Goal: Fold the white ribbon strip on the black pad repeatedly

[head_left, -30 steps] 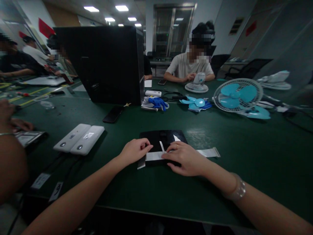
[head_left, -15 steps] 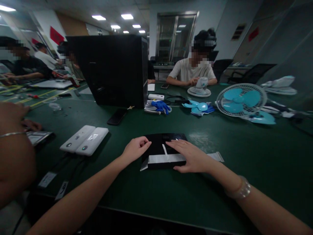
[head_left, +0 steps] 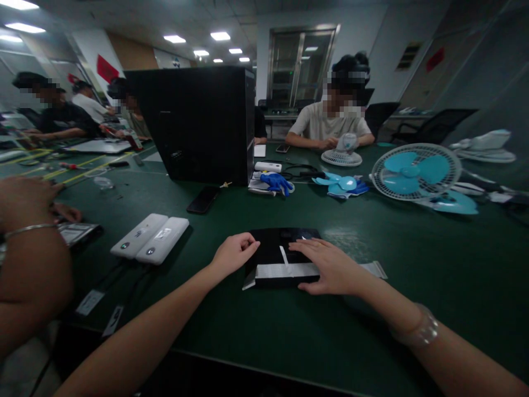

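At the near middle of the green table, we have a pale ribbon laid along a black case; its right end juts past the case, seemingly unfinished, and we cannot tell what else remains. The case looks flat and dark, a thin white strip slanting on top. Our left hand curls at the case's left edge, grip unclear; our right hand spreads wide across its right side

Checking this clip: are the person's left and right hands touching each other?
Apart. The head view shows a plain gap between the left hand and the right hand, with the flat black device and white strip visible between them.
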Demonstrator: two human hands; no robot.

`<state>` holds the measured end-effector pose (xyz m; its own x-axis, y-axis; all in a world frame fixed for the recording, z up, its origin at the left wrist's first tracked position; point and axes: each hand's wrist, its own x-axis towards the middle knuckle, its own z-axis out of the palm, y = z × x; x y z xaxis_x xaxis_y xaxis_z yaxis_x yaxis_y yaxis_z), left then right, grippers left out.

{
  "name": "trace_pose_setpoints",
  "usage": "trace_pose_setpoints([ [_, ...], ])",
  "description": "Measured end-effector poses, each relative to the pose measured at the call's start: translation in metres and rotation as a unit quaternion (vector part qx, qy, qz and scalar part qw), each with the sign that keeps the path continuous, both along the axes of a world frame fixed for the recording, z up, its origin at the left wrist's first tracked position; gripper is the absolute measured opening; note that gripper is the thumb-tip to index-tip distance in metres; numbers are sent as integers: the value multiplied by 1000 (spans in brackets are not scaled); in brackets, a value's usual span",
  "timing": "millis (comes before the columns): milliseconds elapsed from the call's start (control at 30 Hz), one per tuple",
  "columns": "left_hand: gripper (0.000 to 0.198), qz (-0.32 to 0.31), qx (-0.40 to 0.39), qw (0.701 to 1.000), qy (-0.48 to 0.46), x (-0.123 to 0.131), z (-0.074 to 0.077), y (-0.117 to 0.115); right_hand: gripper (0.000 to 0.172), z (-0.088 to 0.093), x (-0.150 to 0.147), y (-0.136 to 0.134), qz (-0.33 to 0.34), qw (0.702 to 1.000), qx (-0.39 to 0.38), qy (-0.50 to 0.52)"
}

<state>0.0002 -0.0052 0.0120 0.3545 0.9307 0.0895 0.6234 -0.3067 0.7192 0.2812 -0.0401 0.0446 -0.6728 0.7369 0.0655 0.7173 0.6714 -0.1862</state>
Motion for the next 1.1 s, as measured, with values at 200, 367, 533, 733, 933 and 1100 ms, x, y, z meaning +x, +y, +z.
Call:
trace_pose_setpoints([
  [200,33,6,-8,1000,0,0,-2,1,79,2,12,6,-57,998,-1,-22],
  [367,41,2,-2,1000,9,-1,-2,2,80,4,36,21,-134,989,-11,-65],
  [533,49,-10,-17,1000,10,-3,-2,3,86,5,73,39,-264,958,-66,-89],
  [733,47,-20,-25,999,9,-5,-3,3,90,-4,142,62,-410,901,-128,-55],
  [933,46,-15,-26,1000,10,-5,-4,3,89,-16,227,67,-526,841,-116,-42],
  [1100,46,-16,-34,999,18,-4,-4,3,79,-29,286,59,-598,798,-54,-48],
])
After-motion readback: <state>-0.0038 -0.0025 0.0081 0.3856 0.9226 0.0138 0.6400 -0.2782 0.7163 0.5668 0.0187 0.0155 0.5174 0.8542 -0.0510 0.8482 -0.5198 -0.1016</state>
